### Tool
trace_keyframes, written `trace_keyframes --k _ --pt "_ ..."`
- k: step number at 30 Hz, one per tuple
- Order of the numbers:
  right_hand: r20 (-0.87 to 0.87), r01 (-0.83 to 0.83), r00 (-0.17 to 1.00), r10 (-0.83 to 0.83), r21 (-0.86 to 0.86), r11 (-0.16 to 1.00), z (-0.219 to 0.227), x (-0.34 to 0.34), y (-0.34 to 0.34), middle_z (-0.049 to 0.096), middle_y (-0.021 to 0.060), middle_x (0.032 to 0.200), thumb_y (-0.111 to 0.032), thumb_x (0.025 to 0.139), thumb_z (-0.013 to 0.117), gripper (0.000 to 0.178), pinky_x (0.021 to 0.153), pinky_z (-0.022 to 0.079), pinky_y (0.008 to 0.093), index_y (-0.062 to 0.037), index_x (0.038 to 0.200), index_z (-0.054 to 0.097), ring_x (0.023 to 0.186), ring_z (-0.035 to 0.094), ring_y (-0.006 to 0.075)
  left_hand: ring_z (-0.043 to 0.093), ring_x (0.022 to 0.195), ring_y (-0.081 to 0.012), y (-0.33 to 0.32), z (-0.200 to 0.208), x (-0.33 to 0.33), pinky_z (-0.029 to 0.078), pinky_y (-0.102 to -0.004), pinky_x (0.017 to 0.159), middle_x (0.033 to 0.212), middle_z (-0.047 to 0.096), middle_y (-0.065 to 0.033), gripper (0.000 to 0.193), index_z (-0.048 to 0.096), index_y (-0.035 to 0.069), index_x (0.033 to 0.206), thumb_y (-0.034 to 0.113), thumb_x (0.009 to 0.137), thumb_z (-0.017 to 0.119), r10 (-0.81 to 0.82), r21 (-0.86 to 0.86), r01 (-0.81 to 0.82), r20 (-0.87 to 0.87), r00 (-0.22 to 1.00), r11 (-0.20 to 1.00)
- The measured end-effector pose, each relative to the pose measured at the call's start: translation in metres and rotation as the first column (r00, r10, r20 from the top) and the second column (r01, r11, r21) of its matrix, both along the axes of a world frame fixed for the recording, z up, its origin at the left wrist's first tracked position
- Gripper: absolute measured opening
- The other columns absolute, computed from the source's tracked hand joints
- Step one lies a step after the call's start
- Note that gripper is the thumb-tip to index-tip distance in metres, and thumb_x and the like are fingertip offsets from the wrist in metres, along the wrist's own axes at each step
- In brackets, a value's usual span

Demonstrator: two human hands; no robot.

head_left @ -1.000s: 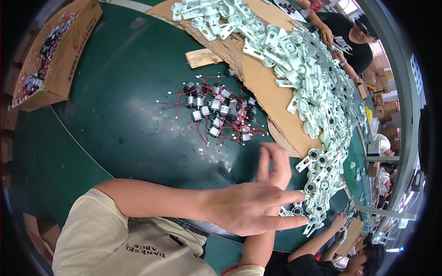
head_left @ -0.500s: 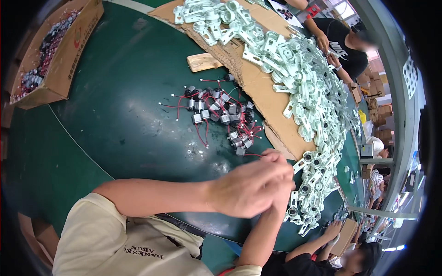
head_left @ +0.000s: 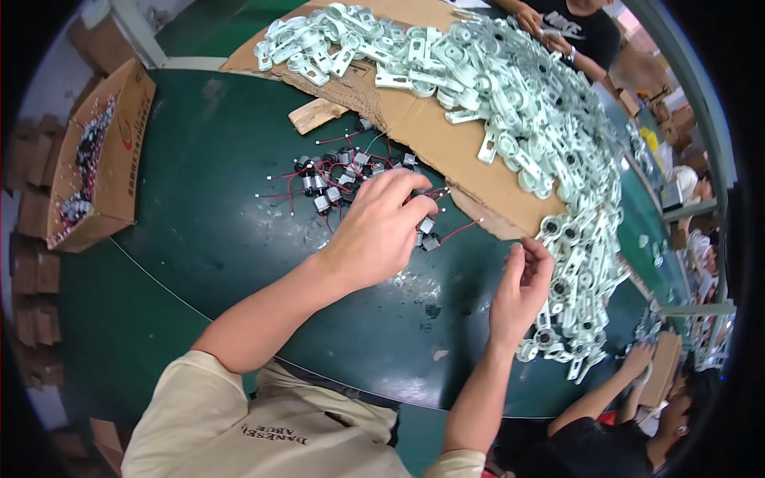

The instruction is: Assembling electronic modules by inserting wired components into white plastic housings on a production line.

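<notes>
My left hand (head_left: 378,227) reaches over a pile of small silver-and-black motors (head_left: 319,191) with red wire leads. Its fingers are apart and bent down at the pile's near right side; no motor shows in its grasp, though its fingertips partly hide the motors under them. My right hand (head_left: 519,295) is held up at the near edge of a heap of pale green plastic housings (head_left: 586,279). Its fingers are loosely curled with a gap to the thumb, and nothing shows between them. Some nearby housings have dark round parts set in them.
A cardboard sheet (head_left: 446,155) lies under the heap on the green table (head_left: 215,191). Beyond the motors is a wood block (head_left: 317,116). A carton (head_left: 119,171) of motors stands at the left. Co-workers sit at the far right (head_left: 590,36) and near right (head_left: 613,422).
My hands were together at the right of the motors and have parted. The left moved left and away from me onto the pile; the right is now beside the housings. The view has shifted.
</notes>
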State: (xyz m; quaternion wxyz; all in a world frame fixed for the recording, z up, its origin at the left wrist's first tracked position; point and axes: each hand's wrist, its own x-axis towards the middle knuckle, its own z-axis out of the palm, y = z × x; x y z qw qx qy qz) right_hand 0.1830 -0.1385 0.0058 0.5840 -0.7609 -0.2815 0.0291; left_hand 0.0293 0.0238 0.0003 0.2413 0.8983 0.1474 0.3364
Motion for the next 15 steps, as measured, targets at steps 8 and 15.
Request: trace_keyframes --k 8,15 --pt "0.270 -0.111 0.938 0.220 -0.366 0.924 -0.021 -0.038 0.023 0.066 0.0126 0.093 -0.012 0.089 0.071 0.014 0.078 0.050 0.0408 -0.0037 0.100 0.069 0.087 0.062 0.0313 0.031 0.141 -0.0414 -0.004 -0.001 -0.003 0.024 -0.0570 0.116 0.141 0.043 -0.0188 0.035 0.064 0.008 0.107 0.013 0.076 0.079 -0.042 0.032 0.052 -0.249 0.968 0.998" --pt "-0.414 -0.322 0.854 0.314 0.053 0.945 -0.024 -0.034 0.029 0.069 0.0089 0.101 -0.011 0.100 0.058 0.013 0.077 0.052 0.0301 -0.0010 0.099 0.065 0.086 0.064 0.0141 0.033 0.140 -0.0419 -0.006 0.001 -0.005 0.025 -0.0576 0.114 0.138 0.045 -0.0188 0.032 0.060 0.006 0.098 0.008 0.073 0.080 -0.015 0.045 0.029 -0.282 0.959 0.999"
